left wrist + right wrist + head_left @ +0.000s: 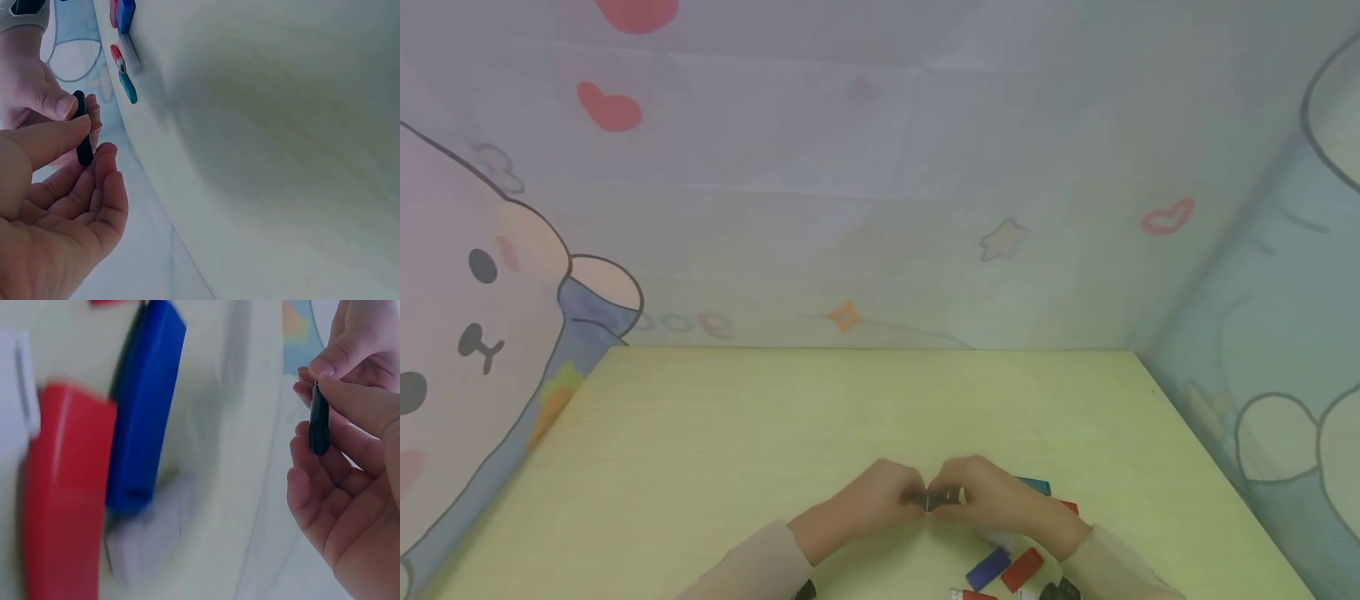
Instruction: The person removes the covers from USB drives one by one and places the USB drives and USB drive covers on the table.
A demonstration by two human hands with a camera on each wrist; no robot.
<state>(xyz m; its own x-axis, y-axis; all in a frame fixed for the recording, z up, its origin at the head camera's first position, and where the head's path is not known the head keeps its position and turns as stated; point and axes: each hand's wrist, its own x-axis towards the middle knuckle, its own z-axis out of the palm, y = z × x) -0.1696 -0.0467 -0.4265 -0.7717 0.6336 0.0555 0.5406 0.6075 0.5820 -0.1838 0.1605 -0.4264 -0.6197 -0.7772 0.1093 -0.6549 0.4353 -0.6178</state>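
Observation:
A small black USB stick (943, 498) is held between both hands above the table. My left hand (882, 497) pinches its left end between thumb and fingers. At the other end, my right hand (988, 493) pinches it the same way, with the fingertips of both hands nearly meeting. The left wrist view shows the black stick (84, 147) edge-on, the thumbs pressed on one side. In the right wrist view the stick (319, 425) points down from the fingertips, its upper end covered by the left hand (359, 344).
Under and beside the right forearm lie a blue stick (988, 568), a red stick (1022, 570), a teal one (1036, 485) and another red one (1067, 506). A red piece with a metal plug (973, 595) is at the bottom edge. A whitish piece (150, 534) lies by the blue one.

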